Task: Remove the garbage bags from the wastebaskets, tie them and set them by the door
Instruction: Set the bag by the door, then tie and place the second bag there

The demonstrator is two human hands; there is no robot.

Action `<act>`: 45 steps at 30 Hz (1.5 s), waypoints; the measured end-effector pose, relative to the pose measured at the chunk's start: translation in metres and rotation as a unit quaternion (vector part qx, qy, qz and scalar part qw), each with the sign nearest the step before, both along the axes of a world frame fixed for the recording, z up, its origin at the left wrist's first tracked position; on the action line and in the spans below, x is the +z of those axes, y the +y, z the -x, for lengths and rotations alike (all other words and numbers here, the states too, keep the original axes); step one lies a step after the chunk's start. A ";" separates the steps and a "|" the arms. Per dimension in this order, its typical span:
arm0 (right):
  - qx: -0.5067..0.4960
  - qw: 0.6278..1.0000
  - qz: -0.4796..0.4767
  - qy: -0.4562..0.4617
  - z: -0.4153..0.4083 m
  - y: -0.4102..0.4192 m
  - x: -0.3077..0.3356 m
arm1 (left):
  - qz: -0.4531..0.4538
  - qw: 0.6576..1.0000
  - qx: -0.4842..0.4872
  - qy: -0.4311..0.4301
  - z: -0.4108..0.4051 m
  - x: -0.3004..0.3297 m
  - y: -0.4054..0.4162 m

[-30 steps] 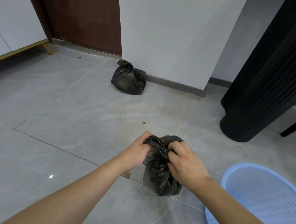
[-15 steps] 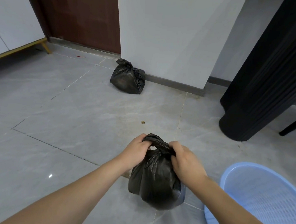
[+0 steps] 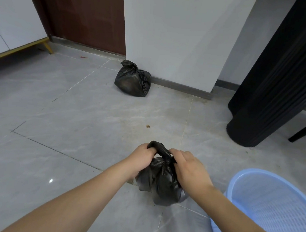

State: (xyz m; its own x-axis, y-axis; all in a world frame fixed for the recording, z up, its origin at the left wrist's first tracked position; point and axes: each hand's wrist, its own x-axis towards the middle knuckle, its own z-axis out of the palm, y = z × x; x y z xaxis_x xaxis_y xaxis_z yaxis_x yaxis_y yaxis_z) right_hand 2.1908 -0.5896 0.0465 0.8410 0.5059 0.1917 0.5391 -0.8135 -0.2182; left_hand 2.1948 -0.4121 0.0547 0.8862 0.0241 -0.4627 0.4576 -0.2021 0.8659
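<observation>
the black garbage bag (image 3: 159,181) sits low over the floor (image 3: 67,119) just beside the blue wastebasket (image 3: 272,205), my left hand (image 3: 142,158) and right hand (image 3: 188,167) both clamped on its twisted neck. i judge i'm mid-tie; next, cinch the knot and carry it to the tied bag (image 3: 133,79) near the door (image 3: 86,15).

Both hands, left hand (image 3: 142,160) and right hand (image 3: 190,170), grip the black garbage bag's (image 3: 160,185) twisted top above the tiled floor (image 3: 76,119).

Two black garbage bags (image 3: 159,181), a pale blue mesh wastebasket (image 3: 269,205), grey marbled floor tiles (image 3: 76,119).
</observation>
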 end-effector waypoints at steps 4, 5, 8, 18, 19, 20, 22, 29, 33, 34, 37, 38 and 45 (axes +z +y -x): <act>0.027 0.987 0.026 -0.158 0.002 0.003 -0.003 | 0.039 0.998 0.010 0.042 0.001 0.004 -0.003; 0.030 0.984 0.033 -0.171 0.002 0.003 -0.001 | 0.042 0.998 0.016 0.044 0.001 0.006 -0.002; 0.014 0.995 0.019 -0.101 0.004 0.001 0.004 | 0.069 0.997 0.021 0.038 0.005 0.013 0.003; -0.194 0.787 -0.366 0.457 -0.005 0.000 0.021 | -0.133 0.977 -0.169 -0.018 0.015 -0.015 0.003; -0.197 0.763 -0.382 0.483 -0.004 -0.002 0.025 | -0.168 0.972 -0.160 -0.024 0.013 -0.016 0.003; -0.199 0.744 -0.395 0.501 -0.003 -0.003 0.027 | -0.197 0.968 -0.152 -0.032 0.012 -0.016 0.003; -0.201 0.713 -0.415 0.528 -0.001 -0.006 0.031 | -0.246 0.955 -0.157 -0.058 0.012 -0.012 0.001; -0.243 0.641 -0.413 0.600 -0.010 -0.014 0.024 | -0.383 0.882 -0.199 -0.187 0.020 -0.013 -0.002; -0.254 0.675 -0.328 0.610 -0.012 -0.015 0.021 | -0.406 0.870 -0.197 -0.198 0.020 -0.015 0.002; -0.247 0.675 -0.325 0.615 -0.012 -0.015 0.021 | -0.404 0.871 -0.195 -0.197 0.020 -0.016 0.002; -0.231 0.670 -0.326 0.625 -0.013 -0.014 0.019 | -0.404 0.876 -0.186 -0.185 0.019 -0.016 0.004; -0.229 0.671 -0.325 0.626 -0.013 -0.014 0.018 | -0.401 0.880 -0.180 -0.180 0.018 -0.017 0.005; -0.221 0.626 -0.384 0.642 -0.009 -0.012 0.017 | -0.383 0.892 -0.181 -0.158 0.019 -0.017 0.003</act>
